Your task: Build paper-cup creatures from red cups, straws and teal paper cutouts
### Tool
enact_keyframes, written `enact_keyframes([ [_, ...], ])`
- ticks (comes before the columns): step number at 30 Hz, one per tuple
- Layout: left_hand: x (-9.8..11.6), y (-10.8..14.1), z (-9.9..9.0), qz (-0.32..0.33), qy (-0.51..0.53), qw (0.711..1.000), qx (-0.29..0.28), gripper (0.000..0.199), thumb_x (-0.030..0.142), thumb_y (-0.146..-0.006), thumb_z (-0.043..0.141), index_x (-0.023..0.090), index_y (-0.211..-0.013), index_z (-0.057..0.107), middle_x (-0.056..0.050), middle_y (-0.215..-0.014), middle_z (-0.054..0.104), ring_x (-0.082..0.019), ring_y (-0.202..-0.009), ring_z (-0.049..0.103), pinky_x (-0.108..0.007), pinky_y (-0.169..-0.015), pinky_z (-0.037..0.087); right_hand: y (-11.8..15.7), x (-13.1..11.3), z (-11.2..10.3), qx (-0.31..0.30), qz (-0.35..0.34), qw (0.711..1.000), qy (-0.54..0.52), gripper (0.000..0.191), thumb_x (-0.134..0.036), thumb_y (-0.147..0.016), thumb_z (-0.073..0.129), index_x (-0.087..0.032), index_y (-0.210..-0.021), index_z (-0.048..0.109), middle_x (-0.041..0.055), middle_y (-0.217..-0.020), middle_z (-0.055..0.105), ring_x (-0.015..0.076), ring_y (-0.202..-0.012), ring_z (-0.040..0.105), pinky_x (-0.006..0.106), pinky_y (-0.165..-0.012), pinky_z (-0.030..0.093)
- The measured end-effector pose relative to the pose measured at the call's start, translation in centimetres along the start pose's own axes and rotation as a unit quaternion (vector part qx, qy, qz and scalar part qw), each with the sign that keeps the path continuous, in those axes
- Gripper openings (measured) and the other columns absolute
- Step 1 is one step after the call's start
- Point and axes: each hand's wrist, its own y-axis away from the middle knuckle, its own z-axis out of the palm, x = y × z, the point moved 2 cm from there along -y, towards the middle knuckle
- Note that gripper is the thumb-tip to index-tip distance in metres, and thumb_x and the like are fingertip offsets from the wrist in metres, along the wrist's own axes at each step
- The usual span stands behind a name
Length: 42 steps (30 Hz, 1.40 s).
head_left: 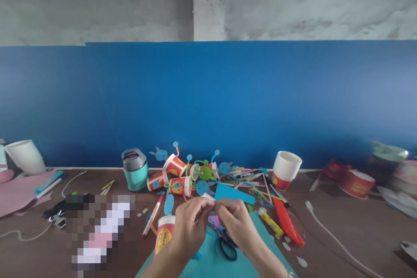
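My left hand and my right hand meet at the centre, fingertips pinched together around a small white piece. Most of that piece is hidden by the fingers. Under my hands lies a teal sheet, with dark-handled scissors on it, close to my right hand. A red and white paper cup stands beside my left wrist. Just behind the hands, a green frog-like cutout and blue oval cutouts are among decorated paper cups lying on their sides.
Further back stand a teal jar and a white and red cup. Right of the sheet are a yellow tube and a red plastic piece. A red marker lies left; a white cable crosses the right side.
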Motion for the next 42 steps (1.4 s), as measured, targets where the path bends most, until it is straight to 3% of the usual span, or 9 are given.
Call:
enact_keyframes([
  [3,0.1,-0.3,0.2,-0.101,0.127,0.986,0.044,0.015,0.030,-0.080,0.064,0.018,-0.072,0.067,-0.001,-0.065,0.064,-0.011,-0.058,0.055,-0.019,-0.056,0.041,-0.3,0.3,0.4,-0.006,0.036,0.998,-0.050,0.031,-0.032,-0.077,0.040,-0.023,-0.052,0.025,-0.0076,-0.047,0.021,0.0085,-0.045,0.018,0.024,-0.043,0.016],
  [6,-0.2,-0.8,0.2,-0.220,0.294,0.926,0.091,0.027,0.042,-0.071,0.072,0.015,-0.070,0.064,0.005,-0.051,0.046,-0.005,-0.046,0.037,-0.015,-0.044,0.029,-0.8,1.2,-0.1,0.028,-0.006,0.991,0.133,0.030,-0.030,-0.082,0.040,-0.021,-0.053,0.035,-0.0053,-0.048,0.033,0.0099,-0.046,0.032,0.023,-0.047,0.023],
  [10,-0.5,-1.4,0.0,-0.302,0.422,0.851,0.078,0.041,0.049,-0.069,0.074,0.012,-0.085,0.066,0.012,-0.047,0.023,-0.002,-0.042,0.015,-0.016,-0.039,0.012,-1.7,4.2,-1.4,0.029,0.007,0.879,0.476,0.029,-0.014,-0.085,0.040,-0.018,-0.062,0.059,0.0053,-0.063,0.061,0.0185,-0.065,0.057,0.027,-0.065,0.036],
  [13,-0.3,-1.6,0.1,-0.329,0.455,0.825,0.054,0.045,0.049,-0.066,0.076,0.011,-0.088,0.067,0.012,-0.049,0.021,-0.002,-0.043,0.014,-0.016,-0.039,0.011,-2.0,5.8,-2.3,0.046,0.040,0.861,0.504,0.021,-0.010,-0.079,0.048,-0.014,-0.074,0.069,0.0172,-0.088,0.069,0.0288,-0.085,0.062,0.035,-0.075,0.039],
  [20,-0.3,-1.2,0.7,-0.375,0.444,0.814,0.022,0.053,0.055,-0.060,0.077,0.010,-0.087,0.069,0.013,-0.047,0.018,-0.002,-0.041,0.011,-0.019,-0.039,0.008,-2.2,3.8,-1.4,0.095,-0.019,0.995,0.031,0.027,-0.042,-0.083,0.054,-0.018,-0.084,0.066,0.0062,-0.082,0.067,0.0209,-0.076,0.060,0.029,-0.067,0.045],
  [27,-0.5,-0.7,1.5,-0.369,0.430,0.824,-0.019,0.053,0.057,-0.063,0.074,0.011,-0.088,0.069,0.012,-0.046,0.022,-0.002,-0.040,0.014,-0.018,-0.039,0.010,-1.5,2.3,-0.8,0.111,-0.029,0.991,-0.071,0.031,-0.045,-0.073,0.067,-0.016,-0.066,0.064,0.0076,-0.090,0.063,0.0207,-0.084,0.057,0.026,-0.067,0.045],
  [32,-1.0,-1.4,0.4,-0.292,0.310,0.904,0.043,0.058,0.061,-0.070,0.065,0.012,-0.101,0.069,0.004,-0.050,0.052,-0.007,-0.042,0.041,-0.020,-0.042,0.030,-1.1,1.4,-1.0,0.123,0.013,0.985,-0.118,0.031,-0.044,-0.070,0.068,-0.016,-0.057,0.059,0.0074,-0.090,0.060,0.0216,-0.085,0.055,0.028,-0.069,0.043],
  [36,-1.4,-2.2,-1.3,-0.322,0.369,0.867,0.096,0.055,0.053,-0.077,0.063,0.017,-0.120,0.062,-0.010,-0.094,0.071,-0.018,-0.078,0.065,-0.026,-0.064,0.048,-0.8,0.8,-0.1,0.043,0.029,0.991,-0.126,0.031,-0.044,-0.071,0.068,-0.016,-0.061,0.058,0.0034,-0.076,0.058,0.0163,-0.070,0.050,0.025,-0.061,0.038],
  [42,-0.7,-1.7,-0.8,-0.328,0.403,0.854,0.026,0.055,0.050,-0.082,0.059,0.017,-0.126,0.059,-0.015,-0.117,0.067,-0.027,-0.124,0.050,-0.038,-0.103,0.036,-0.4,1.8,2.1,-0.019,0.037,0.992,-0.123,0.034,-0.047,-0.073,0.067,-0.016,-0.065,0.057,-0.0045,-0.058,0.043,0.0097,-0.056,0.033,0.023,-0.053,0.027],
])
